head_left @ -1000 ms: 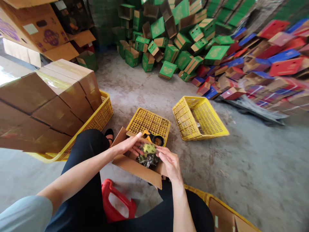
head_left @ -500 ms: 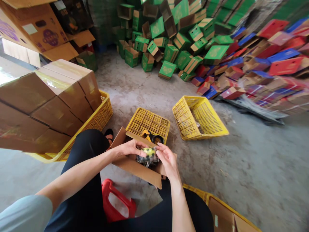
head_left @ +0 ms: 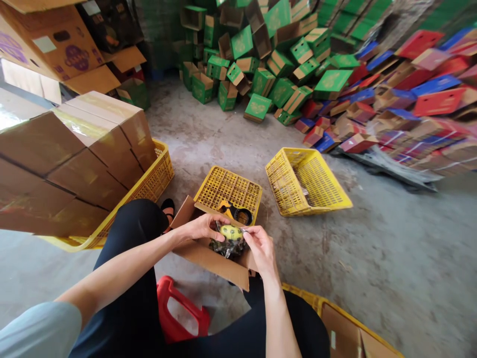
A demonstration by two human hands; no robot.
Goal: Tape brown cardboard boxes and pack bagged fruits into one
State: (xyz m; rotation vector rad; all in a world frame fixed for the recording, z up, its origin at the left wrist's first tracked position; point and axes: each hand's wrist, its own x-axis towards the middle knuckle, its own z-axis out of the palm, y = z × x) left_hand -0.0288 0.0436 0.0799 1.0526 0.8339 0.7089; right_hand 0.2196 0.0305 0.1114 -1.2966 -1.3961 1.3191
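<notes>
A small oval yellow-green fruit with dark spots (head_left: 231,232), in clear crinkly plastic, lies between my hands over an open cardboard box (head_left: 214,263). My left hand (head_left: 203,227) has thumb and fingers closed on its left end. At the right end, my right hand (head_left: 261,246) pinches the edge of the plastic wrap between thumb and forefinger. Under the fruit, dark shiny plastic-wrapped items (head_left: 228,248) fill part of the box; I cannot make out what they are. A yellow and black tape dispenser (head_left: 235,211) rests just beyond the box.
The dispenser lies on an upturned yellow crate (head_left: 229,186). Another yellow crate (head_left: 309,184) stands tilted to the right. Closed cartons (head_left: 89,149) fill a crate on the left. Part of a red stool (head_left: 182,308) shows below. Green boxes (head_left: 257,107) and red-blue boxes (head_left: 439,102) are heaped behind.
The fruit has turned a little, and more of its yellow side shows. My right fingers have drawn together into a pinch at its right end. My left hand has hardly moved.
</notes>
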